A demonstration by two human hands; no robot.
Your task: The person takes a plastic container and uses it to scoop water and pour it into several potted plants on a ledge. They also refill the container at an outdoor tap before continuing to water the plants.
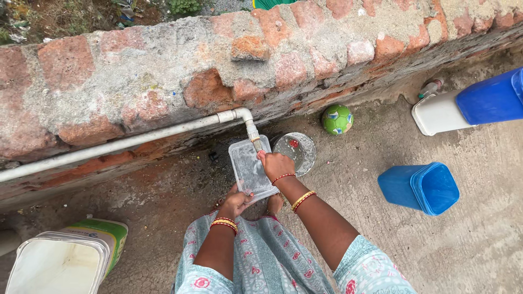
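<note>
Clear plastic forms the lid [249, 170], a flat rectangular sheet with rounded corners, which we hold tilted under the tap [254, 137] at the foot of the brick wall [163, 81]. Our left hand [235, 203] is closed around the lid's near corner, thumb on top and fingers beneath. Our right hand [276, 165] is curled over the lid's far right edge, just beside the tap's spout, fingers bent onto the plastic; bangles circle both wrists. The lid thus lies between the two hands, directly below the spout and above the concrete floor [463, 245]. We cannot tell whether water is running.

A white pipe [120, 142] runs along the wall's base to the tap. Just right of the lid, partly behind the right hand, stands a round steel vessel [298, 149] with something small and red inside. Farther right, near the wall, lies a green and white ball [337, 119]. Well apart on the right we see a blue bin [419, 188] lying on its side, and beyond it a blue and white container [468, 108]. At lower left stands a white pail [60, 261] with a green side. Our patterned light-blue garment [267, 261] fills the bottom centre.
</note>
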